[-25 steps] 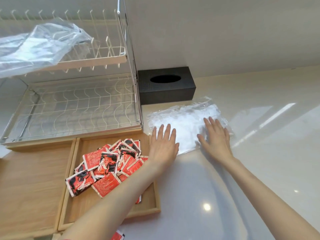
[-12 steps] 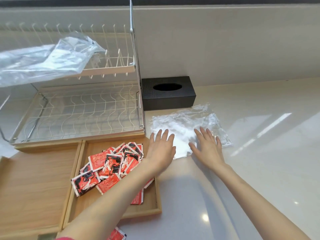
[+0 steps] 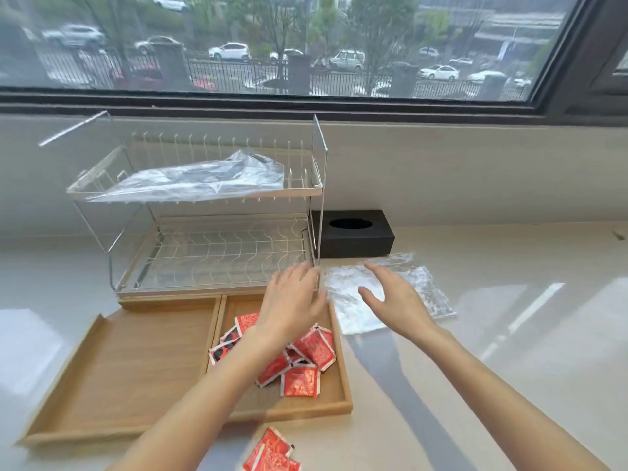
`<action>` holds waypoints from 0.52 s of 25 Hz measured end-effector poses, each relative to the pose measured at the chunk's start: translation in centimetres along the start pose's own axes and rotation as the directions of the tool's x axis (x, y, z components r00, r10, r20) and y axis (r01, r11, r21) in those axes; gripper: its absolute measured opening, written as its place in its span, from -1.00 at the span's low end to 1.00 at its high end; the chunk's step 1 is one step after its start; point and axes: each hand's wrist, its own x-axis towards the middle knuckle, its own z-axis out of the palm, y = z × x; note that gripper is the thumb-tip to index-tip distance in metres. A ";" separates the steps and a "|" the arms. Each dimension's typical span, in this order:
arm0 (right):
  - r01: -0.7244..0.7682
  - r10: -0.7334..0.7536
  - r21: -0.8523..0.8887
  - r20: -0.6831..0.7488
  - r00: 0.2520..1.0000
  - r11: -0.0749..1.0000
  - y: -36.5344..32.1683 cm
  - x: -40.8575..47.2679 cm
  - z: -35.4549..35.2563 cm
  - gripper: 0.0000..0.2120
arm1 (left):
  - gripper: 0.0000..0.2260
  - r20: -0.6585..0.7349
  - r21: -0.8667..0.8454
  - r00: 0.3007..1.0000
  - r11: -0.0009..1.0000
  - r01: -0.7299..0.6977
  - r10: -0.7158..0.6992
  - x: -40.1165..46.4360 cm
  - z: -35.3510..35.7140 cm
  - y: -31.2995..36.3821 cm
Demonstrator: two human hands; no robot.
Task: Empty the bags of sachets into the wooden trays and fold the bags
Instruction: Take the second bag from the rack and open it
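A flattened clear plastic bag (image 3: pixel 346 311) lies on the white counter right of the trays. My right hand (image 3: pixel 394 299) hovers over its middle, fingers spread, holding nothing. My left hand (image 3: pixel 292 300) is lifted over the far end of the right wooden tray (image 3: pixel 339 392), fingers apart and empty. Several red sachets (image 3: pixel 306 358) are piled in that tray, partly hidden by my left forearm. The left wooden tray (image 3: pixel 136 362) holds nothing. A second clear bag (image 3: pixel 190 181) lies on the top shelf of the wire dish rack (image 3: pixel 221 253). Two loose red sachets (image 3: pixel 272 453) lie on the counter in front of the trays.
A black tissue box (image 3: pixel 353 232) stands against the wall behind the flat bag. The dish rack's upright post rises just left of the bag. A window runs along the wall above. The white counter (image 3: pixel 526 334) extends to the right.
My view has tilted up, bringing the window into sight. Both hands have lifted off the flat bag; the left one moved left over the tray, the right one now hovers over the bag.
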 end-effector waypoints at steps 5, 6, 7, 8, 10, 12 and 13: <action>0.153 -0.147 0.066 -0.088 0.985 0.986 -5.9 -0.3 -2.0 -0.53 | -0.62 -0.230 -0.067 0.973 0.997 -0.028 0.012 -2.6 -5.1 -2.6; 0.178 -0.171 0.061 -0.109 0.979 0.982 -6.8 0.0 -2.3 -0.53 | -0.62 -0.272 -0.068 0.962 0.997 -0.032 0.012 -2.9 -5.9 -3.1; 0.200 -0.193 0.047 -0.131 0.972 0.979 -7.7 0.3 -2.6 -0.53 | -0.63 -0.309 -0.062 0.951 0.997 -0.033 0.012 -3.1 -6.7 -3.6; 0.222 -0.216 0.024 -0.153 0.964 0.975 -8.7 0.7 -2.9 -0.52 | -0.63 -0.346 -0.052 0.938 0.998 -0.033 0.013 -3.2 -7.5 -4.2; 0.261 -0.260 -0.020 -0.183 0.948 0.965 -10.6 1.4 -3.3 -0.47 | -0.62 -0.425 0.007 0.904 0.999 -0.036 0.036 -3.3 -9.0 -5.5; 0.300 -0.305 -0.056 -0.198 0.932 0.952 -12.4 2.4 -3.5 -0.40 | -0.57 -0.482 0.135 0.871 0.990 -0.028 0.090 -3.0 -10.3 -6.9; 0.320 -0.330 -0.083 -0.193 0.924 0.944 -13.1 3.0 -3.4 -0.37 | -0.54 -0.495 0.181 0.863 0.983 -0.012 0.102 -2.6 -11.0 -7.7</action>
